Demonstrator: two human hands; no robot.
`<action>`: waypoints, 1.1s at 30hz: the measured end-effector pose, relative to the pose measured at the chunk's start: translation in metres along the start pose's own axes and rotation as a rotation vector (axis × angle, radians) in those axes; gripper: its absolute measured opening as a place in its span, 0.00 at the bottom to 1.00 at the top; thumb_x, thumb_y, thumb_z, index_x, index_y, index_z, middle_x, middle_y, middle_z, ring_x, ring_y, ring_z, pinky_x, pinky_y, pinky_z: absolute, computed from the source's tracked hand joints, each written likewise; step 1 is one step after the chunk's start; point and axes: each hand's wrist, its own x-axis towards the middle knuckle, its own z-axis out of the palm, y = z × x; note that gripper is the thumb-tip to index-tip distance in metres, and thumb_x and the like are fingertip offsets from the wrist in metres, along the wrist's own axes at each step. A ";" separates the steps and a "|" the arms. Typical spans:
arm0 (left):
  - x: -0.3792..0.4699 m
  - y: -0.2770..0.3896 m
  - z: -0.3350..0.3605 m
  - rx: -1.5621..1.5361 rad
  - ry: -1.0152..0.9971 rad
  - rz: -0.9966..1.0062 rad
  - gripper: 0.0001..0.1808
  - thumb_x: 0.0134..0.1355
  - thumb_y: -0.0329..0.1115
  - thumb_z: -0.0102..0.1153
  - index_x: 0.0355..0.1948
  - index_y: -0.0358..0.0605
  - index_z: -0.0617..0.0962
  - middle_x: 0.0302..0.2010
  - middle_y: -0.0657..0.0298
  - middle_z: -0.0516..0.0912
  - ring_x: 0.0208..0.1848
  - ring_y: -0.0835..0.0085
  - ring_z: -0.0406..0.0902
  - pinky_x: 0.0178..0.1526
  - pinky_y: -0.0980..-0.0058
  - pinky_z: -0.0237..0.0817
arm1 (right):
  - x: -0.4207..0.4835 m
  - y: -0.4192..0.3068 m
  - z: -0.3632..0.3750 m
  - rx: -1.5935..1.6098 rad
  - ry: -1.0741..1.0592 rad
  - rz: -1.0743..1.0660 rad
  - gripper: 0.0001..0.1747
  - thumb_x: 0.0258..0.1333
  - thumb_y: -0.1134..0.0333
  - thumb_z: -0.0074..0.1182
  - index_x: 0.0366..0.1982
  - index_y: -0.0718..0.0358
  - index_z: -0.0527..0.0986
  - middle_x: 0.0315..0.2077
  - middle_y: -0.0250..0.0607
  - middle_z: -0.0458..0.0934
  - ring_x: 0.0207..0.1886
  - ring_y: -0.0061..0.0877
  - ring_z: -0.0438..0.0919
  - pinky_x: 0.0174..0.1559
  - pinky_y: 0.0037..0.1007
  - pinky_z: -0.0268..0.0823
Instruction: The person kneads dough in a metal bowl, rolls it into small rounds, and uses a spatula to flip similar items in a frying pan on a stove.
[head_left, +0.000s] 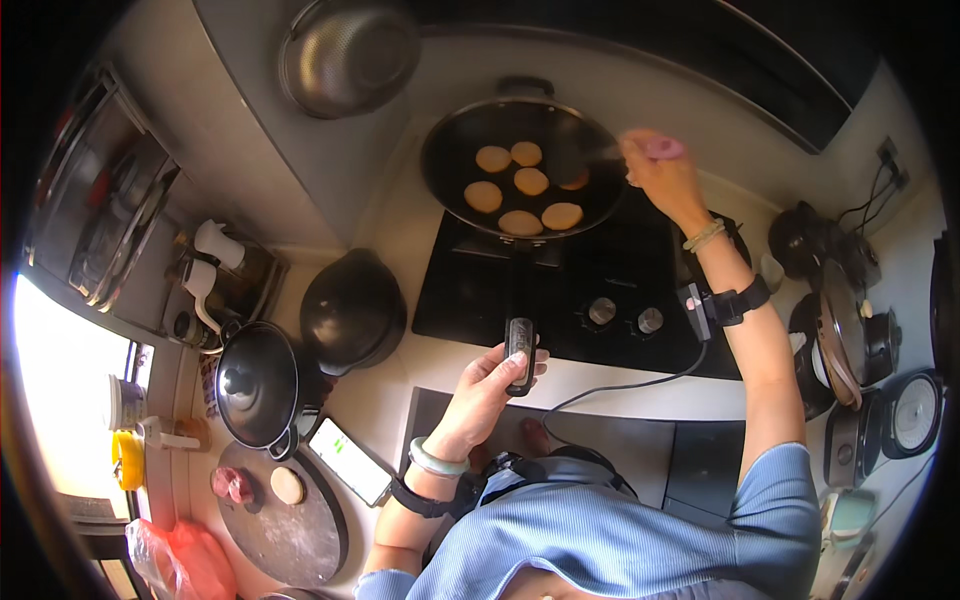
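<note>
My left hand grips the long black handle of a large dark frying pan on the hob. Several round, flat pieces of dough lie in the pan. At the pan's right rim, my right hand is closed around a pinkish utensil handle. A dark, blurred turner blade seems to extend from it over the pan, by a browner round. How the blade touches that round is too blurred to tell.
A black hob lies under the pan. To the left are a dark wok, a lidded black pot, a phone and a round board bearing dough rounds. A cable runs from my right wrist. Lidded pans stand at right.
</note>
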 end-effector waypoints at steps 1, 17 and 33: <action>-0.001 0.000 -0.001 0.006 0.003 -0.004 0.25 0.64 0.43 0.52 0.55 0.36 0.70 0.48 0.57 0.78 0.50 0.71 0.75 0.54 0.71 0.63 | 0.002 0.003 -0.001 0.009 0.011 0.013 0.10 0.56 0.64 0.54 0.32 0.64 0.78 0.18 0.32 0.76 0.20 0.16 0.74 0.25 0.20 0.67; 0.000 0.002 0.001 0.025 0.020 -0.007 0.25 0.63 0.44 0.52 0.55 0.38 0.71 0.48 0.57 0.79 0.51 0.70 0.75 0.55 0.70 0.62 | 0.010 0.028 -0.034 0.418 0.036 0.298 0.07 0.55 0.71 0.53 0.27 0.68 0.72 0.16 0.32 0.70 0.16 0.16 0.68 0.19 0.20 0.61; -0.004 0.000 0.001 0.033 0.012 0.022 0.24 0.64 0.43 0.51 0.56 0.38 0.70 0.49 0.57 0.78 0.50 0.71 0.75 0.54 0.72 0.63 | -0.035 0.063 0.011 0.698 0.224 0.323 0.06 0.54 0.71 0.54 0.28 0.67 0.73 0.18 0.38 0.74 0.20 0.23 0.75 0.27 0.25 0.72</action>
